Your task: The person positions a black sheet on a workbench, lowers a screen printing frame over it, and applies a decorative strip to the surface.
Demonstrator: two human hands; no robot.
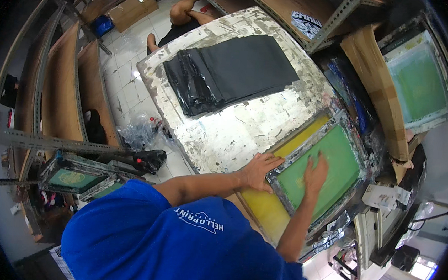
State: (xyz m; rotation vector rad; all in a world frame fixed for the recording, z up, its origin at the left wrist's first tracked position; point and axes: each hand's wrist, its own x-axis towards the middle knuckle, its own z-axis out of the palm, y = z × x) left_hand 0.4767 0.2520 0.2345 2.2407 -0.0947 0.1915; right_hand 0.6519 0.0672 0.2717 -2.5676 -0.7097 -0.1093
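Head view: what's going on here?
The person's left hand is at the left edge of a green framed screen, while the right hand is over its mesh, fingers blurred. A yellow panel lies partly beneath the screen. Flat black plastic sheets lie farther back on the stained white table. Another person's bare legs show beyond it.

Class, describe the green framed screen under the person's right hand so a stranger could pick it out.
Start at the blotchy white table. At its lower right in the picture, a green framed screen overlaps a yellow panel. Unlike the other green screens, this one has the right hand over it.
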